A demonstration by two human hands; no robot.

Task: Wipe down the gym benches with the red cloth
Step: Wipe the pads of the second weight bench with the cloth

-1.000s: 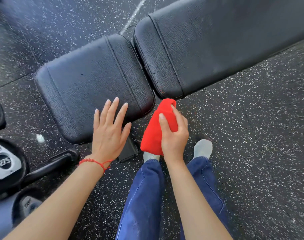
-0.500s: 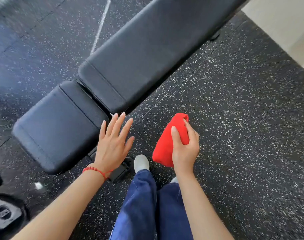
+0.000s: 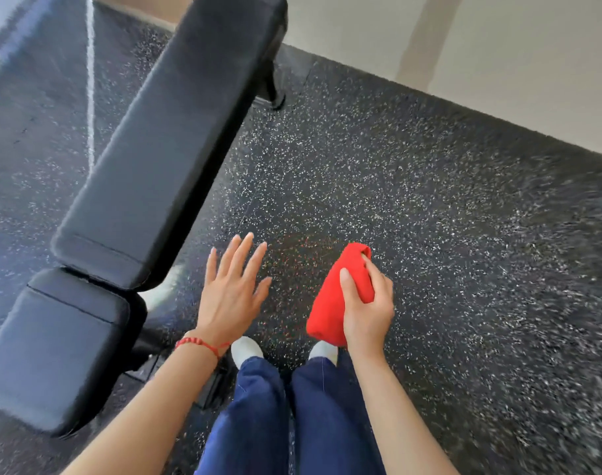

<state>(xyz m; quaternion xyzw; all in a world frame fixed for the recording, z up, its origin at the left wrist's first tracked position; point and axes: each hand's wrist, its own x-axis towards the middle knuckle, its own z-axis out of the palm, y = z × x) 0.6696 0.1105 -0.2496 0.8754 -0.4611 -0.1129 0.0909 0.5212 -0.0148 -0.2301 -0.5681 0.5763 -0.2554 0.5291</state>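
Observation:
A black padded gym bench runs up the left side, with its seat pad [image 3: 56, 351] near me and its long back pad [image 3: 169, 145] stretching away. My right hand [image 3: 368, 310] grips a folded red cloth [image 3: 330, 303] in the air over the floor, well right of the bench. My left hand [image 3: 231, 293] hovers with fingers spread and straight, just right of the bench, touching nothing. A red string bracelet circles my left wrist.
Speckled black rubber floor [image 3: 430, 252] spreads to the right up to a pale wall [image 3: 498, 63]. My legs in blue trousers and pale shoes [image 3: 246, 349] stand below the hands. The bench's metal frame [image 3: 207, 385] sits by my left foot.
The view has swung right and the bench has slid to the left. Both hands have come off the bench side and now hang over open floor. The cloth stays in my right hand.

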